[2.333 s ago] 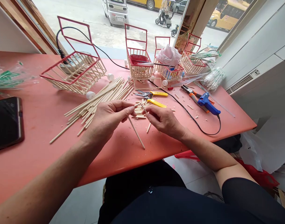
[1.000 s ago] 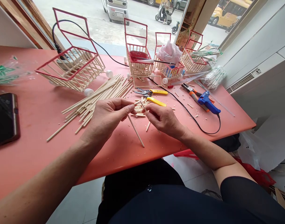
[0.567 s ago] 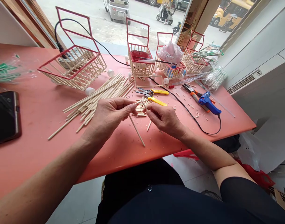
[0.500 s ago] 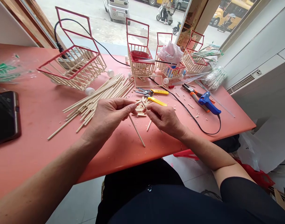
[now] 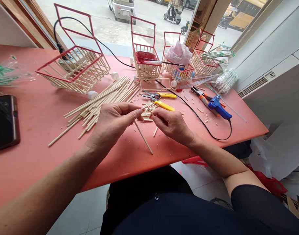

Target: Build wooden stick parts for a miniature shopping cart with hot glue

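Observation:
Over the pink table, my left hand (image 5: 115, 124) is closed, thumb and fingertips pinching a thin wooden stick whose pale end shows at the fingertips. Facing it, my right hand (image 5: 172, 125) is closed on another wooden stick (image 5: 149, 110), its end close to the left one; whether the two ends touch I cannot tell. A longer stick (image 5: 143, 138) slants down from beneath my left hand toward the table's front edge. Short cut sticks (image 5: 146, 116) lie behind my fingertips. Wire strippers with yellow handles (image 5: 167, 95) rest just beyond them.
Long sticks (image 5: 107, 99) are piled at the left. Small stick-built carts (image 5: 75, 70) with red rims stand along the back. A blue glue gun (image 5: 219, 107), its cord, and orange-handled pliers (image 5: 200, 94) lie right. A phone (image 5: 4, 122) is at far left.
The view has shifted slightly, so the table things appear a little to the left. Both hands keep their pinches, the stick ends near each other with almost no movement.

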`<state>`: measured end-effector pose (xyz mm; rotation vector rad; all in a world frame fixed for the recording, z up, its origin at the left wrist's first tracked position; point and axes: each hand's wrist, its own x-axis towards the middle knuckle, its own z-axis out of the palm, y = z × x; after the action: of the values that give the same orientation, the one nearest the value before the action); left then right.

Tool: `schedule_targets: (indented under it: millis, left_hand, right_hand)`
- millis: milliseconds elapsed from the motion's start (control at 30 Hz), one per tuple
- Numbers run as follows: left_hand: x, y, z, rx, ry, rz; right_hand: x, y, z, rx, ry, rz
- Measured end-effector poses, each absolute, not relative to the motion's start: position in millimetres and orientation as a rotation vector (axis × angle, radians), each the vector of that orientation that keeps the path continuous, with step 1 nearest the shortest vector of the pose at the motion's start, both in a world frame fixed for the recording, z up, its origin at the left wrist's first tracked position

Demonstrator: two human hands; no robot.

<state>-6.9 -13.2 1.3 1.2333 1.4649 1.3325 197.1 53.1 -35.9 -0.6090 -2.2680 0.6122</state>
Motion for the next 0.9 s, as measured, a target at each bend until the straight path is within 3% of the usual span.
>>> schedule_targets:
  millis: [900]
  left_hand:
    - [-4.0,-14.2,0.9,1.24,1.494,1.323]
  right_hand:
    - [196.6,51.5,-35.8,-0.636,-2.294,0.563]
